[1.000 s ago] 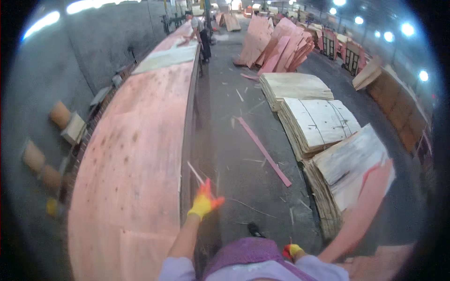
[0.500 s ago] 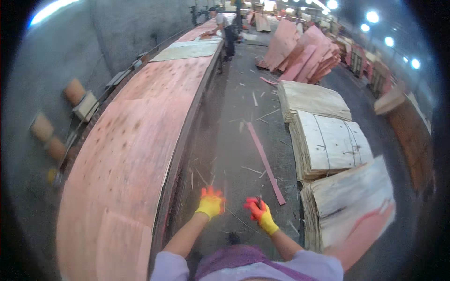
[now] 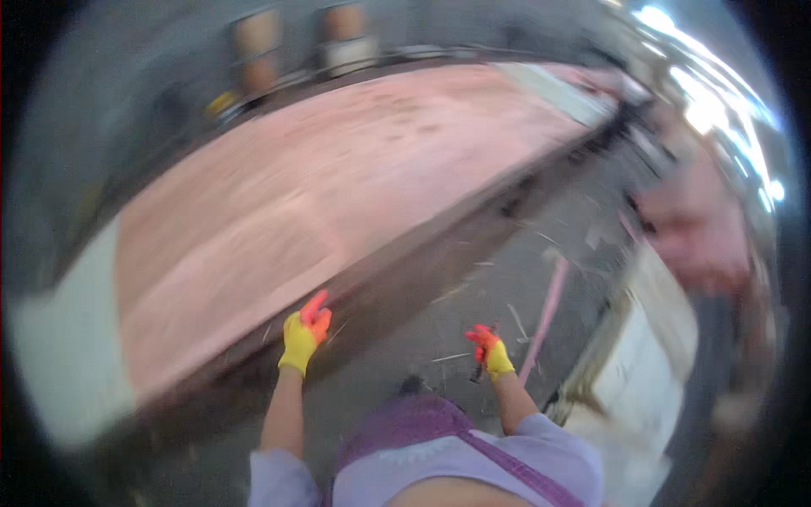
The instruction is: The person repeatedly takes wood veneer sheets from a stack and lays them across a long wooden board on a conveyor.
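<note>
The picture is blurred by motion. My left hand (image 3: 306,334), in a yellow glove with orange fingertips, reaches toward the near edge of a long pink veneer sheet (image 3: 338,194) lying on a dark table; its fingers are stretched out and hold nothing. My right hand (image 3: 490,351), gloved the same way, hangs over the grey floor (image 3: 456,287) with its fingers curled. A small dark shape shows just under it, and I cannot tell whether the hand holds it.
A thin pink strip (image 3: 545,313) lies on the floor among splinters. Pale veneer stacks (image 3: 650,363) stand at the right. Brown rolls (image 3: 258,42) sit by the grey back wall. A pale sheet (image 3: 59,363) adjoins the pink one at left.
The view has swung left, so the long table now runs across the picture. My left hand has moved out toward the sheet's edge, and both hands are farther apart.
</note>
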